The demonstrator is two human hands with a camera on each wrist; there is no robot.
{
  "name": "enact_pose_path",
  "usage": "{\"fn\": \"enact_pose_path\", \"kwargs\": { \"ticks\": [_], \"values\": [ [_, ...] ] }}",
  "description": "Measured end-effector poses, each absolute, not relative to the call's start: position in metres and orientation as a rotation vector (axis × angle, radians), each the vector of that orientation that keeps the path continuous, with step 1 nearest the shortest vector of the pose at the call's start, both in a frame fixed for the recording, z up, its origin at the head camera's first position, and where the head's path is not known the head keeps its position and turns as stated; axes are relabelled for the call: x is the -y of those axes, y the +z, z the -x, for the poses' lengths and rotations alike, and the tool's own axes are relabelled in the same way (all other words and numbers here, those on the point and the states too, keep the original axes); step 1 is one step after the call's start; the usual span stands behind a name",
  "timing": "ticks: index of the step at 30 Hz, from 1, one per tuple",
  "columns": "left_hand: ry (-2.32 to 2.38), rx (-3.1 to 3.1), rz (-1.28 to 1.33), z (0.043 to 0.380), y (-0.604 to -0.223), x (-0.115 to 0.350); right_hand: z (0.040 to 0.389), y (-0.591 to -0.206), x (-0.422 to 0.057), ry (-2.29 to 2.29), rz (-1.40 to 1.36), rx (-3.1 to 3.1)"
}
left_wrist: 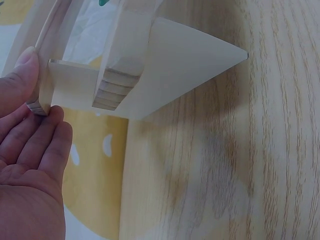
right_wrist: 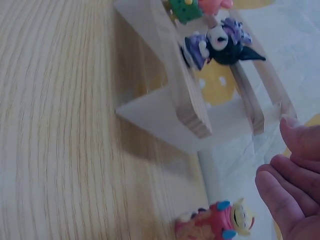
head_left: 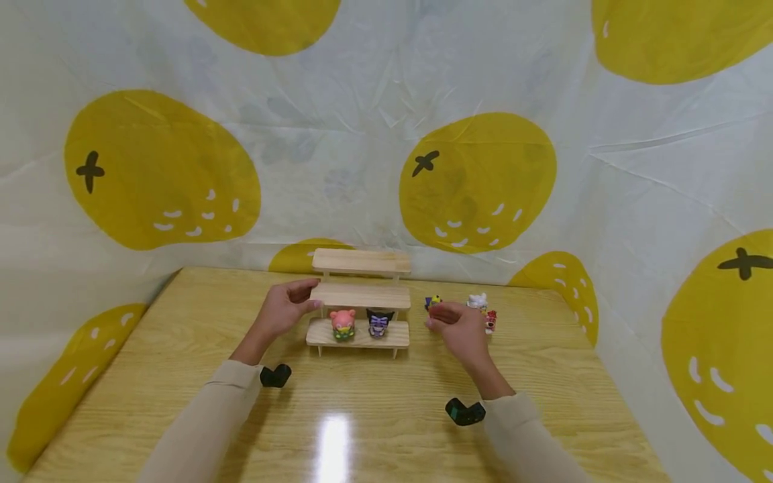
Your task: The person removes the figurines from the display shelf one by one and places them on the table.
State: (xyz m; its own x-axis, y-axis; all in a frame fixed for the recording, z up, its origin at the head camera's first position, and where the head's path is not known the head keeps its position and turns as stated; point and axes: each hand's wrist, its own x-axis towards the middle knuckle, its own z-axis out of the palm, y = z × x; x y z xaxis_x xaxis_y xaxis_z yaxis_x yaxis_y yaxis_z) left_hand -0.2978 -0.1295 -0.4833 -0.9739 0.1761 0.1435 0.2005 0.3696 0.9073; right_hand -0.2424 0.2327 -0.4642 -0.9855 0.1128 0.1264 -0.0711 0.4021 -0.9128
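On the table (head_left: pixel 374 396), left hand (head_left: pixel 285 312) pinches middle shelf (head_left: pixel 362 295); right hand (head_left: pixel 464 332) loose, gripping nothing, near toys (head_left: pixel 477 302); pink toy (head_left: pixel 343 325), black-eared toy (head_left: pixel 379 325) on bottom shelf (head_left: pixel 400 335).

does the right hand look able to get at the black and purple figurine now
Probably yes: the right hand looks empty, and nothing visible stands between it and the black and purple figurine on the lowest pale wooden shelf. The pink and green figurine is on its far side.

Printed cloth (head_left: pixel 338 168) hangs behind; the table (head_left: pixel 386 402) gleams.
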Motion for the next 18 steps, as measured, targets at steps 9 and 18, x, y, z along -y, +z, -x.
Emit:
{"fn": "enact_pose_path", "kwargs": {
  "ticks": [9, 18],
  "values": [
    [-1.679, 2.580, 0.370, 0.295, -0.486, 0.131, 0.239, -0.473, -0.201, 1.849, -0.087, 2.467],
    [-1.697, 2.568, 0.380, 0.298, -0.487, 0.131, 0.242, -0.479, -0.170, 1.903, -0.102, 2.418]
  ]
}}
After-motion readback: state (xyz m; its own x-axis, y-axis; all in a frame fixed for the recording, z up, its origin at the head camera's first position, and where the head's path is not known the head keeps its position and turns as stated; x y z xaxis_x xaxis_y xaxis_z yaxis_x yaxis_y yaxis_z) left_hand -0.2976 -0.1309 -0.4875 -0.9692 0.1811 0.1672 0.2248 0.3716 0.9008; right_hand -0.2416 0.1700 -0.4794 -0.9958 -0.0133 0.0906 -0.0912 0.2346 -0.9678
